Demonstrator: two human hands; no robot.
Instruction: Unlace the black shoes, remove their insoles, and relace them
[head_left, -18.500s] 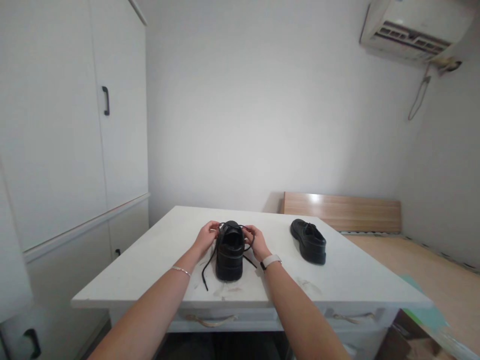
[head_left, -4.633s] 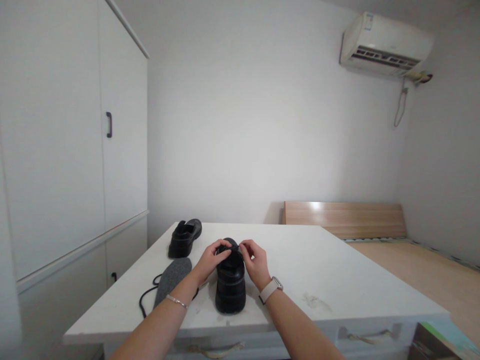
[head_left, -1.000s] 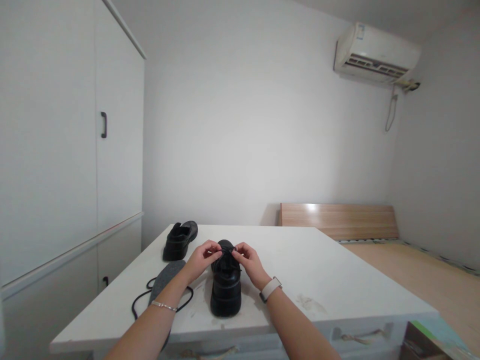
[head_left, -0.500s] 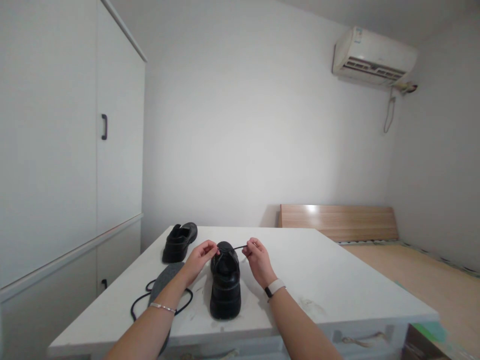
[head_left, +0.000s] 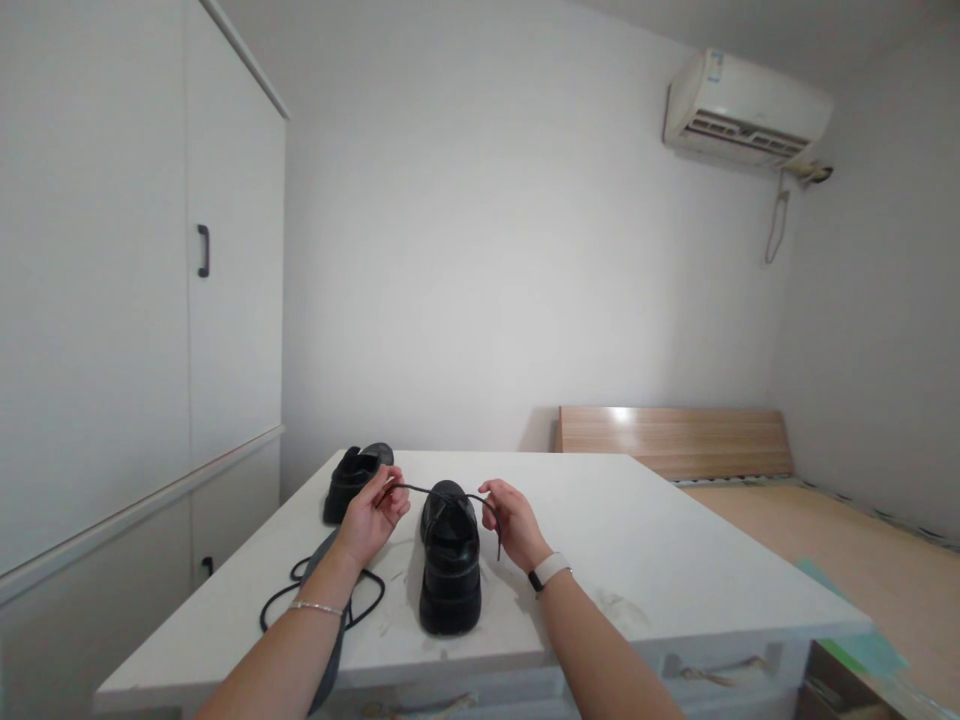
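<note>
Head camera view: a black shoe (head_left: 450, 560) stands upright near the front edge of a white worktop (head_left: 675, 560), heel toward the wearer, as two bare hands work a black lace (head_left: 427, 491) above it. Left of the shoe, the left hand (head_left: 369, 518) is raised with its fingertips pinched on one end of the lace, which runs taut across the shoe's top. Right of the shoe, the right hand (head_left: 511, 520) pinches the other end, a short tail of lace hanging from its fingers just beside the shoe. A thin bracelet (head_left: 315, 607) circles the left wrist and a white-strapped watch (head_left: 549, 572) the right. Behind the left hand, left of the shoe, a grey insole (head_left: 330, 600) lies flat with a second, loose lace (head_left: 289, 600) coiled about it on the worktop. A second shoe (head_left: 351, 483) sits farther back and to the left of the first, well apart from it. White cupboards (head_left: 150, 300) line the wall far to the left of the shoe, a wooden board (head_left: 675, 440) stands behind and to its right, and an air conditioner (head_left: 742, 105) hangs high above and to the right.
</note>
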